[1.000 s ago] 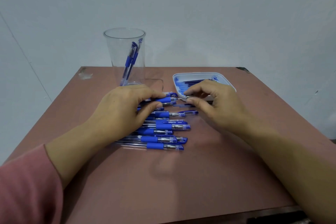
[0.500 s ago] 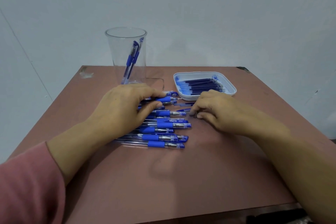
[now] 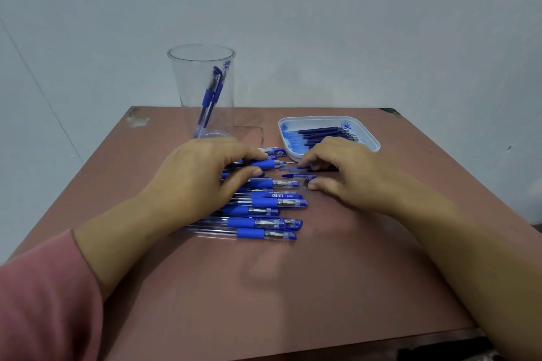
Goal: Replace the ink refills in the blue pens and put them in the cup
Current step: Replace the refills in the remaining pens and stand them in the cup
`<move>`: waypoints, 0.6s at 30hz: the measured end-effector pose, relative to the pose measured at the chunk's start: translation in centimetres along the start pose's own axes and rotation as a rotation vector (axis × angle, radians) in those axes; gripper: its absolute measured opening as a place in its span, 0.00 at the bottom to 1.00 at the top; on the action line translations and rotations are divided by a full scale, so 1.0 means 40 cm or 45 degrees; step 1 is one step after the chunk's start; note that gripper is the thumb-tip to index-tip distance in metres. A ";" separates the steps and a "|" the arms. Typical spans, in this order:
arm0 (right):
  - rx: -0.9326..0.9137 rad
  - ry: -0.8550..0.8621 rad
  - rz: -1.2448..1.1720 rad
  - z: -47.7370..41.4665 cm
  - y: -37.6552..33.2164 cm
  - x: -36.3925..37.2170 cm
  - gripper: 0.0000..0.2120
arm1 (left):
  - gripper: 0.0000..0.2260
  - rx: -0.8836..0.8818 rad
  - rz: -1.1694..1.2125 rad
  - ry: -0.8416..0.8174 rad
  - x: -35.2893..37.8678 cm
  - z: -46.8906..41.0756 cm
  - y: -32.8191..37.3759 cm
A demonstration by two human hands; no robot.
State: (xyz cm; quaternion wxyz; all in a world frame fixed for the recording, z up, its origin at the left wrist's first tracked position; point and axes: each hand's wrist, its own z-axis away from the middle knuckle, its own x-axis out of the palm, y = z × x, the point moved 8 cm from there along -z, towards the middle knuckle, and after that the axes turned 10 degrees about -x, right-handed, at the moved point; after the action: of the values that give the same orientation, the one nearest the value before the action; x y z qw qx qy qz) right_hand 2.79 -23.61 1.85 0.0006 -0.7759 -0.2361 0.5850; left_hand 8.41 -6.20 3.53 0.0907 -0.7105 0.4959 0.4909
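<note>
Grip of the left hand [image 3: 202,182] clamps a blue plastic pen [image 3: 265,163]; the right hand [image 3: 346,176] touches a thin loose blue refill [image 3: 289,169] — grip there unclear. On the reddish-brown worktop [image 3: 322,287]: tall clear plastic cup [image 3: 187,91] holding two pens, white tray [image 3: 374,143] of refills, row of capped blue pens [image 3: 264,223] beneath the left hand.

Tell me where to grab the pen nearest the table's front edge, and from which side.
Pinch the nearest pen at its blue rubber sleeve, from above and the near side. It lies flat, cap pointing right, with bare table in front and another pen close behind; the sleeve likely grips best.
</note>
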 end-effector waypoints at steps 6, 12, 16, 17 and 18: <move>-0.174 0.346 -0.083 0.003 -0.054 -0.033 0.14 | 0.13 0.015 0.007 -0.011 0.001 0.002 0.009; -0.201 0.399 -0.084 -0.008 -0.065 -0.021 0.07 | 0.13 0.037 -0.013 -0.004 0.002 0.003 0.011; -0.098 0.429 -0.162 0.012 -0.032 -0.050 0.07 | 0.12 0.017 0.007 0.036 -0.005 0.003 0.005; -0.084 0.431 -0.199 0.016 -0.029 -0.053 0.08 | 0.12 0.024 0.005 0.040 -0.005 0.003 0.006; -0.083 0.431 -0.236 0.017 -0.031 -0.052 0.09 | 0.12 0.037 0.002 0.038 -0.004 0.003 0.009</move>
State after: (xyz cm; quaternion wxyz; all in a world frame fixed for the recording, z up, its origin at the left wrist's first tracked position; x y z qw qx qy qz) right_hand 1.28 -23.45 3.86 0.0691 -0.8377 -0.3220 0.4357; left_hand 8.05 -6.20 3.70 0.0931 -0.7160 0.5049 0.4731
